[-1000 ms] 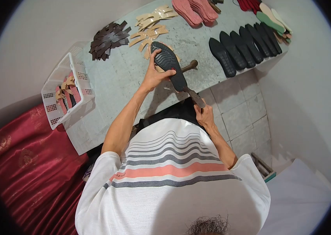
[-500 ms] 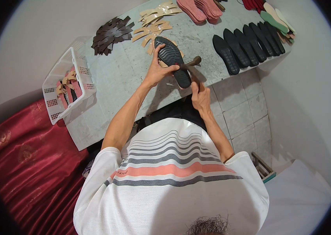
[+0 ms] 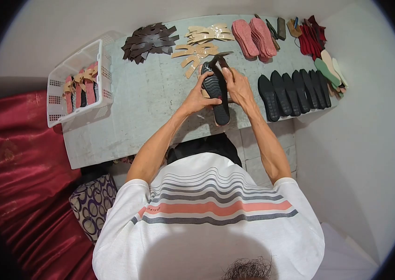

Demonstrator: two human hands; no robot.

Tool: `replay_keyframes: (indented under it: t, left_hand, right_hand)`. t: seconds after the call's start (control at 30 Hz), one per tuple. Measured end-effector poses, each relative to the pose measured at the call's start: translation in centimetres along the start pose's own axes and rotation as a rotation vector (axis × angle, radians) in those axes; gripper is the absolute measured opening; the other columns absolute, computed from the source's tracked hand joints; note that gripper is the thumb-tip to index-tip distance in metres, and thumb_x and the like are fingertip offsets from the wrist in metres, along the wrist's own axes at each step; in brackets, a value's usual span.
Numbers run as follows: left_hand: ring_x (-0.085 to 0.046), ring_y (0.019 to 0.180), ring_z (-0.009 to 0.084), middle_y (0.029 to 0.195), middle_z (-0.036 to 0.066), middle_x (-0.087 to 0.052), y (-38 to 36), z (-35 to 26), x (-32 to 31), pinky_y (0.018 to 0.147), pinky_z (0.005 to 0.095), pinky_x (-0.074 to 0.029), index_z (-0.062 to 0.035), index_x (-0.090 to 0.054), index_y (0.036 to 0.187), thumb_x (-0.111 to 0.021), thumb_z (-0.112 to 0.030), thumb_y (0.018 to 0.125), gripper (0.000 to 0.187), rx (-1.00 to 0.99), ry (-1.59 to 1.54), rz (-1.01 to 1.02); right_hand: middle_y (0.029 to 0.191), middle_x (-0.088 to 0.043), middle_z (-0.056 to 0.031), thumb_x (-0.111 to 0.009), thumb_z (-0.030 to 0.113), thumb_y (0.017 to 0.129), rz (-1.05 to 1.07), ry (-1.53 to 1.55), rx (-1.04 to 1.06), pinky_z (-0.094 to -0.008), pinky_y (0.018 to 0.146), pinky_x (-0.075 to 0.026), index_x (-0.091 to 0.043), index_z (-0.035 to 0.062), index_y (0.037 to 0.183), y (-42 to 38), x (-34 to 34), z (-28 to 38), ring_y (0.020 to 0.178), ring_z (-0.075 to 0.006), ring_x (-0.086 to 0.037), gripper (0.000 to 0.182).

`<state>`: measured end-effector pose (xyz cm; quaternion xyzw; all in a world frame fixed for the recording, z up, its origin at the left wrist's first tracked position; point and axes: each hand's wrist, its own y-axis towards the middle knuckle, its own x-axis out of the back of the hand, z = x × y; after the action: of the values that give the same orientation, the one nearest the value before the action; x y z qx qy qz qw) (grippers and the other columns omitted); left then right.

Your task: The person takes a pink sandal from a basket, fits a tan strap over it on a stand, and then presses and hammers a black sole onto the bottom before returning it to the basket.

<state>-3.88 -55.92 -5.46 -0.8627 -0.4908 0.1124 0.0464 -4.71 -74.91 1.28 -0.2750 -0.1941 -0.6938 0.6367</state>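
The black rubber sandal sole [image 3: 215,91], ridged underside showing, was held at the centre of the frame, above the pale grey bench [image 3: 136,100]. The left hand [image 3: 197,98] gripped its side; the right hand [image 3: 238,87] was closed round a dark hammer-like tool [image 3: 221,59] that partly hid its upper end. Tan glossy straps [image 3: 210,32] lay above, flat black soles [image 3: 268,98] in a row at right.

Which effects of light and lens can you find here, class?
Head view: black curves fill the corners, and the table looks bowed along its far edge; same view, a broad shadow darkens the shirt; same view, glare whitens spots on the cream pieces, sheen streaks the red cloth.
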Motion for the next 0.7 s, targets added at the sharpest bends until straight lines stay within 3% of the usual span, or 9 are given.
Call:
replay_keyframes:
  t: [0.2, 0.3, 0.5, 0.7]
  left_hand:
    - [-0.067, 0.112, 0.0289, 0.135, 0.015, -0.057, -0.4, -0.6, 0.0, 0.076, 0.0403, -0.068, -0.0260, -0.033, 0.157, -0.091, -0.006, 0.074, 0.104, 0.043, 0.005, 0.000]
    - [-0.071, 0.105, 0.0272, 0.135, 0.014, -0.060, 0.0, 0.2, 0.1, 0.070, 0.0379, -0.068, -0.0264, -0.036, 0.155, -0.092, -0.007, 0.071, 0.102, 0.002, 0.029, -0.010]
    - [-0.068, 0.112, 0.0273, 0.138, 0.014, -0.057, -0.1, -0.7, -0.1, 0.074, 0.0387, -0.067, -0.0239, -0.033, 0.156, -0.092, -0.005, 0.074, 0.103, 0.031, 0.038, 0.003]
    - [-0.067, 0.112, 0.0274, 0.139, 0.015, -0.055, -0.2, -0.7, -0.2, 0.073, 0.0380, -0.067, -0.0229, -0.029, 0.157, -0.092, -0.007, 0.075, 0.106, 0.025, 0.013, 0.032]
  right_hand:
    - [0.078, -0.066, -0.0311, -0.043, 0.052, 0.108, 0.059, -0.051, 0.002, -0.0539, 0.070, -0.048, -0.065, -0.0018, 0.107, -0.8, 1.0, -0.4, 0.081, -0.0535, -0.067, 0.058]
    - [0.078, -0.064, -0.0307, -0.045, 0.048, 0.109, 0.011, 0.018, -0.046, -0.0540, 0.068, -0.046, -0.063, -0.0019, 0.106, -4.3, 1.2, -2.8, 0.079, -0.0532, -0.066, 0.053]
    - [0.080, -0.064, -0.0311, -0.046, 0.038, 0.109, -0.092, 0.088, -0.077, -0.0567, 0.067, -0.046, -0.061, 0.0032, 0.114, -11.8, -0.8, -3.6, 0.082, -0.0545, -0.066, 0.038]
    - [0.081, -0.069, -0.0273, -0.053, 0.040, 0.107, -0.241, -0.041, -0.020, -0.0565, 0.068, -0.050, -0.062, 0.0066, 0.120, -9.2, -2.4, -5.1, 0.081, -0.0526, -0.068, 0.037]
